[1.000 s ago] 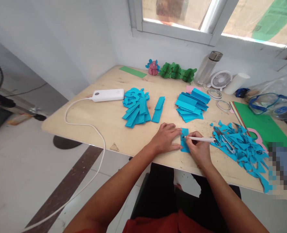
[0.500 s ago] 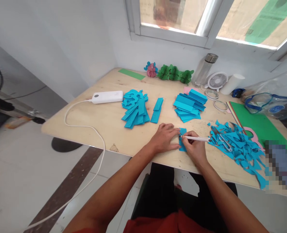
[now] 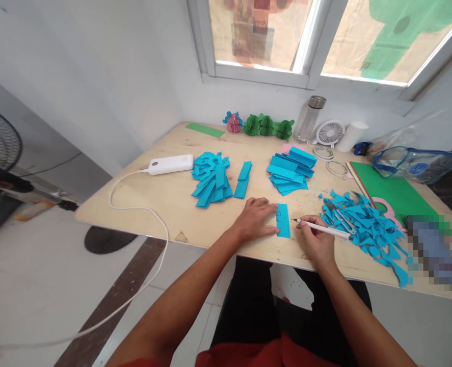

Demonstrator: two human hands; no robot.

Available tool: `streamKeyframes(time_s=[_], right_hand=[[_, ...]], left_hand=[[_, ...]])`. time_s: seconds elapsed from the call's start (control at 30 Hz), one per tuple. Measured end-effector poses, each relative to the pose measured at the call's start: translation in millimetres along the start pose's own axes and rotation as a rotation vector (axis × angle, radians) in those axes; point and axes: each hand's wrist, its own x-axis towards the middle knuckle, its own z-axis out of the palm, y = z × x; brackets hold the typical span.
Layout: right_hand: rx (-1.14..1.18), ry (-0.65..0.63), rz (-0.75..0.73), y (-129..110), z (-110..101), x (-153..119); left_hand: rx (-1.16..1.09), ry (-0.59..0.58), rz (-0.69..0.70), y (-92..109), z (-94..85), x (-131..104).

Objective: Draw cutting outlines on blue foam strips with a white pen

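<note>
A small blue paper strip [image 3: 283, 221] lies near the table's front edge, with dark curved lines drawn on it. My left hand [image 3: 255, 220] rests with fingers spread, its fingertips on the strip's left side. In my right hand [image 3: 318, 242] is a white pen [image 3: 327, 230], its dark tip pointing left, just off the strip's right edge. Beyond my hands, two blue strips [image 3: 243, 180] lie partly overlapped. To their left are blue strips and cut-out curved shapes [image 3: 211, 178]; a stack of folded blue strips [image 3: 291, 171] lies to their right.
Blue paper scraps [image 3: 367, 229] with scissors [image 3: 344, 221] among them lie right of my right hand. A white power bank [image 3: 171, 164] trails a cable off the table. Paper ornaments [image 3: 266, 126], a glass bottle [image 3: 310, 120] and a small fan [image 3: 329, 133] stand at the back.
My right hand has drawn the pen back to the right, off the blue strip, so its drawn lines now show. My left hand stays on the strip. The view has shifted slightly.
</note>
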Motion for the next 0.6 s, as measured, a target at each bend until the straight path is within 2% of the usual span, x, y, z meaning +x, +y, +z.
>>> streamKeyframes(time_s=[0.2,0.4,0.6], right_hand=[[0.01,-0.088,-0.029,-2.1,2.9,-0.3],[0.019,-0.224,-0.069,-3.9,14.3,3.5],[-0.072,-0.25,-0.102,0.2,17.3,-1.1]], left_hand=[[0.028,-0.038,0.001,4.3,-3.9,0.2],[0.033,-0.057,0.012,5.4,-6.8,0.1],[0.033,-0.065,0.011,4.8,-7.1,0.5]])
